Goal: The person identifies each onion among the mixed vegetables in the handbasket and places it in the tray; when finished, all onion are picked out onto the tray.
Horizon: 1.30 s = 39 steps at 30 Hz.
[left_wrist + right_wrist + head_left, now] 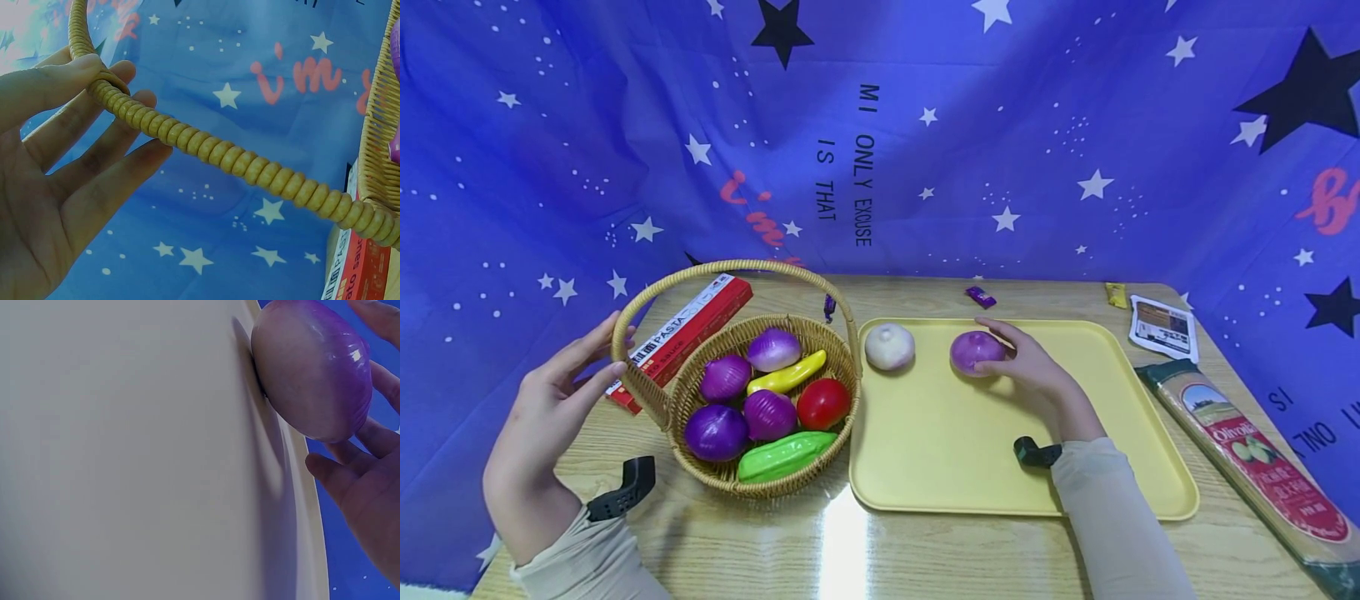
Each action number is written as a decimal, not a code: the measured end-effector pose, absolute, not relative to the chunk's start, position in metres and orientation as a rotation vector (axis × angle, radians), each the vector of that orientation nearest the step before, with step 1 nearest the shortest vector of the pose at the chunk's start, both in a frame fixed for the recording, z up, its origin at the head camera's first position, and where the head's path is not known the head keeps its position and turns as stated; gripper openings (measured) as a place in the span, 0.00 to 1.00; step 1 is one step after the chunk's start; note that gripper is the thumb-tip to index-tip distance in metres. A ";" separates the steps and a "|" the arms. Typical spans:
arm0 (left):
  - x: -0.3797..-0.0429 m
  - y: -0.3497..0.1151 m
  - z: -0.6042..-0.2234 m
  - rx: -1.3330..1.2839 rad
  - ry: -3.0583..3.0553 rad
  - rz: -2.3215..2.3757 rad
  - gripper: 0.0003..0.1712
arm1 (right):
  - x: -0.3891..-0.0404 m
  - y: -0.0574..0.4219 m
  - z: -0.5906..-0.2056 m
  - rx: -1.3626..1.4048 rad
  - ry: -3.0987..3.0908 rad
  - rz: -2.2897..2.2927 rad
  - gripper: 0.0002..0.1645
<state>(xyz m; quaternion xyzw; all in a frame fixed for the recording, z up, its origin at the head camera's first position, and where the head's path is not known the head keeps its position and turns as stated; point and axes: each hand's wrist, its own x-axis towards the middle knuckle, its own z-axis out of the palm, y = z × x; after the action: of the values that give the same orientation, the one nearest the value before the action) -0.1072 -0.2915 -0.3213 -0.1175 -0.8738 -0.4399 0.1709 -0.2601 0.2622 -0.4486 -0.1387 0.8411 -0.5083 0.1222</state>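
Note:
My left hand (542, 425) pinches the arched handle (206, 150) of a wicker basket (767, 492) between thumb and fingers, at the handle's left side. Inside the basket lie several purple onions (726, 377), a red tomato (823, 404), a curved yellow vegetable (787, 375) and a long green one (786, 456). Over the yellow tray (940, 450), my right hand (1037, 367) holds a purple onion (976, 353), thumb on its near side and fingers round the far side. The onion's pale underside (300, 375) is right at the tray surface. A whitish onion (890, 347) sits at the tray's back left corner.
A red pasta box (700, 325) lies behind the basket. To the right of the tray are a long pasta packet (1255, 467) and a white pouch (1163, 327). Small purple (981, 297) and yellow (1116, 294) wrapped pieces lie near the back edge, before a blue star-patterned cloth (910, 150).

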 end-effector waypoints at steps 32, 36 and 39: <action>-0.107 -0.290 -0.320 -0.338 -2.490 -1.242 0.31 | -0.254 0.255 -0.419 -0.525 2.552 -1.540 0.44; -0.107 -0.291 -0.320 -0.337 -2.490 -1.249 0.31 | -0.255 0.254 -0.417 -0.544 2.560 -1.542 0.41; -0.106 -0.291 -0.320 -0.332 -2.491 -1.258 0.31 | -0.255 0.254 -0.417 -0.542 2.557 -1.550 0.40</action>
<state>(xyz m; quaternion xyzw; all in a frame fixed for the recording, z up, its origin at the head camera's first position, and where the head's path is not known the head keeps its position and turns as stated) -0.1063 -0.2908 -0.3201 -0.1167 -0.8743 -0.4414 0.1648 -0.2547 0.2540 -0.4170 -0.1781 0.8404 -0.5093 0.0514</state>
